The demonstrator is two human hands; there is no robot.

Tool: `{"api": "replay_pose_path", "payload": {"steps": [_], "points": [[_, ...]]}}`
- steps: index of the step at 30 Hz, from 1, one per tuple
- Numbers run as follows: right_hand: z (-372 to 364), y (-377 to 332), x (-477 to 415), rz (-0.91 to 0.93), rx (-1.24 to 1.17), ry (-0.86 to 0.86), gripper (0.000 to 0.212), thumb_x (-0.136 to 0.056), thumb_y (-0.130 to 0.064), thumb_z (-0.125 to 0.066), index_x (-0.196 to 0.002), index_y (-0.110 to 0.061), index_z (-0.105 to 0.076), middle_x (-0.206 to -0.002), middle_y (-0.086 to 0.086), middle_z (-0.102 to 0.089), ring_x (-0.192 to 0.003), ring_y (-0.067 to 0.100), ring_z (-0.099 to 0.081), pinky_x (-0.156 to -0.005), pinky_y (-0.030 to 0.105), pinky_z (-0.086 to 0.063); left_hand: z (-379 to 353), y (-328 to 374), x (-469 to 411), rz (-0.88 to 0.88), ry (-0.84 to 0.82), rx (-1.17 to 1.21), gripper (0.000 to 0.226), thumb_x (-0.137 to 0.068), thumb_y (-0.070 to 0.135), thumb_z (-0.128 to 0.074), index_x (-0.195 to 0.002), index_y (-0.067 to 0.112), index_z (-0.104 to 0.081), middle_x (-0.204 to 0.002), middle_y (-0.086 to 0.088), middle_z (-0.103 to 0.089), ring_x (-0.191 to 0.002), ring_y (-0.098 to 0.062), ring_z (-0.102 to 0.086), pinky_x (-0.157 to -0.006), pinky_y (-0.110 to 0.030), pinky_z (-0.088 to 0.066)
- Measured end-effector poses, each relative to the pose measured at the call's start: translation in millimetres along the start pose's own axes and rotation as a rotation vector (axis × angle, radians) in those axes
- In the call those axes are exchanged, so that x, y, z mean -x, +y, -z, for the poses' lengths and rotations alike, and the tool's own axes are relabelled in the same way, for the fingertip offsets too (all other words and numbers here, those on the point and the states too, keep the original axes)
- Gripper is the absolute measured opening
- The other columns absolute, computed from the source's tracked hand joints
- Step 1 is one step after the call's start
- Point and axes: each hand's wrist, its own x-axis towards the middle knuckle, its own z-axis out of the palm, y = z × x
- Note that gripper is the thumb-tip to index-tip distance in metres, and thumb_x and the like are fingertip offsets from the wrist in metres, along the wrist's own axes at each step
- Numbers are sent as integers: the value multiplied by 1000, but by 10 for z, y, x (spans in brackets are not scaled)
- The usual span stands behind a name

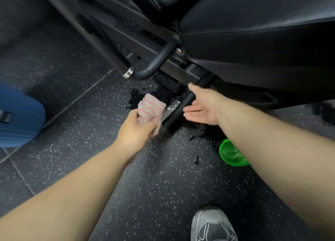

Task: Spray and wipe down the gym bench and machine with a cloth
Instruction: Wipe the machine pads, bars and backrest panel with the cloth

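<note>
My left grip clutches the pink striped cloth just left of the bench's black foot bar, my right grip is spread loose, fingers straight, just right of that bar, and the green bottle sits on the floor farther right of it.

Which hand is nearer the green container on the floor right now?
Right. The right hand is open just beyond the green container, beside the black bar; the left hand holds the cloth farther off to its left.
</note>
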Motion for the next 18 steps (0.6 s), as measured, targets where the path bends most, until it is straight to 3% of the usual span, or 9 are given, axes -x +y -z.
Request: {"api": "replay_pose_path", "payload": {"steps": [2, 4, 6, 7, 9, 11, 13, 15, 18], "points": [[-71, 142, 177, -61, -41, -292, 76, -89, -65, -52, -142, -10, -43, -120, 22, -64, -97, 35, -69, -81, 43, -58, -79, 146, 103, -56, -134, 157, 45, -64, 23, -59, -108, 17, -62, -86, -9, -69, -74, -24, -58, -65, -31, -46], [-168, 216, 381, -14, -110, -508, 56, -93, -56, -53, -122, -8, -61, -98, 15, -71, -79, 28, -71, -81, 44, -56, -158, 303, 223, -92, -261, 307, 39, -76, 16, -53, -112, 20, -66, -94, -20, -66, -81, -23, -51, -73, -35, -42], [-301, 226, 478, 122, -128, -522, 25, -101, -30, -52, -92, -8, -61, -61, 7, -64, -52, 21, -61, -64, 38, -49, -134, 413, 295, -112, -295, 316, 38, -84, 26, -48, -117, 28, -67, -98, -10, -67, -79, -21, -52, -72, -29, -43], [-369, 202, 508, 201, -157, -476, 21, -101, -14, -50, -81, -9, -55, -50, 5, -54, -44, 22, -52, -59, 36, -43, -101, 414, 282, -109, -246, 311, 36, -87, 34, -47, -114, 30, -69, -101, -2, -70, -80, -18, -58, -75, -25, -47], [-474, 115, 504, 373, -258, -297, 32, -89, 9, -40, -64, -10, -43, -43, 7, -40, -41, 23, -40, -53, 38, -39, 23, 432, 250, -62, -3, 334, 32, -84, 46, -50, -103, 32, -72, -111, 7, -72, -103, -12, -65, -100, -32, -45], [-536, 20, 441, 649, -171, -8, 30, -87, 6, -38, -62, -10, -41, -54, 12, -46, -51, 27, -47, -57, 39, -44, 205, 496, 225, -120, 257, 360, 26, -87, 43, -55, -108, 34, -66, -120, 6, -68, -110, -8, -61, -105, -35, -43], [-597, -5, 386, 928, 227, 337, 22, -95, -5, -45, -85, -19, -61, -94, 8, -63, -85, 22, -56, -79, 32, -47, 381, 602, 166, -233, 344, 367, 43, -96, 33, -57, -137, 31, -46, -130, 9, -59, -109, 3, -58, -100, -26, -45], [-716, 41, 343, 1142, 531, 395, 37, -95, -2, -46, -122, -20, -64, -137, 2, -51, -117, 18, -44, -99, 21, -33, 479, 750, 95, -327, 341, 339, 57, -97, 30, -58, -148, 30, -32, -124, 19, -56, -98, 19, -56, -96, -19, -45], [-936, 9, 190, 1432, 662, 339, 46, -89, -2, -41, -125, -16, -66, -141, 6, -52, -114, 26, -43, -98, 24, -31, 546, 870, -63, -358, 343, 232, 49, -96, 34, -59, -138, 38, -34, -100, 30, -55, -82, 24, -56, -86, -16, -48]]}}
